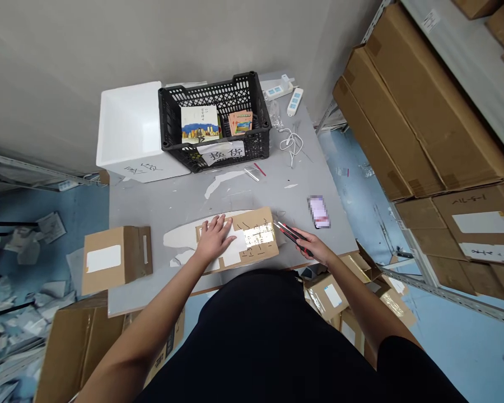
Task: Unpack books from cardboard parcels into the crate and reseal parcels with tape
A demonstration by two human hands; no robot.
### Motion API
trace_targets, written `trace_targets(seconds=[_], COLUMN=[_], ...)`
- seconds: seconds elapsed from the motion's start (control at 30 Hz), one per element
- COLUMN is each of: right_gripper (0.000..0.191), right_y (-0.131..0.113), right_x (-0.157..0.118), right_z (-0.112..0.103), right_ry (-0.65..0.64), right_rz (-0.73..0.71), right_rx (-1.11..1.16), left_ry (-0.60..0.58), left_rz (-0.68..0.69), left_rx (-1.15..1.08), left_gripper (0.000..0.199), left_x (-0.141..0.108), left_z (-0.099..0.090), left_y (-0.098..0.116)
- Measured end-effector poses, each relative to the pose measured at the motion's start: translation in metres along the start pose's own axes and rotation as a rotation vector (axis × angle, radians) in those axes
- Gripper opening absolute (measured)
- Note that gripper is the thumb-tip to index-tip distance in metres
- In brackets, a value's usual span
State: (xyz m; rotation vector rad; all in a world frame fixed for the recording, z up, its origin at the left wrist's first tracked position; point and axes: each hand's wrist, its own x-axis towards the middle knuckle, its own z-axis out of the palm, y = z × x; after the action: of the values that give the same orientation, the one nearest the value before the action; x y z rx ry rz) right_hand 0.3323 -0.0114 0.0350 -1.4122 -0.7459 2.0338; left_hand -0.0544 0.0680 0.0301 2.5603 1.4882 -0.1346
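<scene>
My left hand (213, 239) lies flat on a cardboard box (258, 252), fingers spread, pressing on its top face near a white label. Clear tape and handwritten marks run across the right part of that box. In my right hand (315, 246) is a black and red utility knife (293, 235), its silver tip pointing left at the box's right end. Whether the tip touches the cardboard I cannot tell. Beneath and left of the box lies a flat white sheet (178, 236) with a curved outline.
A smaller carton (105, 260) sits at the table's left edge. Behind are a white foam bin (128, 123) and a black crate (256, 143) holding books. A phone (319, 212), white cable (292, 143) and power strips (294, 102) lie to the right. Stacked cartons (424, 106) fill the right-hand shelf.
</scene>
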Motion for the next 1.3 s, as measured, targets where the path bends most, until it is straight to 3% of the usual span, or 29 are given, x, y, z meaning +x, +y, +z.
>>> trace_targets(seconds=[0.37,0.6,1.07,1.3], right_gripper=[0.082,0.087,0.083,0.081], right_y=[0.012,0.033,0.040,0.025], right_x=[-0.015,-0.025,-0.055,-0.027], right_z=[0.015,0.014,0.009,0.009], right_ry=[0.073,0.043,0.038,0.165], right_rz=[0.010,0.012,0.070,-0.102], right_rx=[-0.051,-0.022,-0.084,-0.017], left_ry=[0.015,0.011,0.022,0.011], left_rz=[-0.053,-0.049,-0.028,-0.010], left_rx=[-0.010,-0.013,-0.037,-0.036], left_gripper=[0.062,0.062,0.062,0.068], left_x=[0.000,0.000,-0.002,-0.003], left_z=[0.001,0.003,0.003,0.000], left_y=[0.007,0.007,0.006,0.003])
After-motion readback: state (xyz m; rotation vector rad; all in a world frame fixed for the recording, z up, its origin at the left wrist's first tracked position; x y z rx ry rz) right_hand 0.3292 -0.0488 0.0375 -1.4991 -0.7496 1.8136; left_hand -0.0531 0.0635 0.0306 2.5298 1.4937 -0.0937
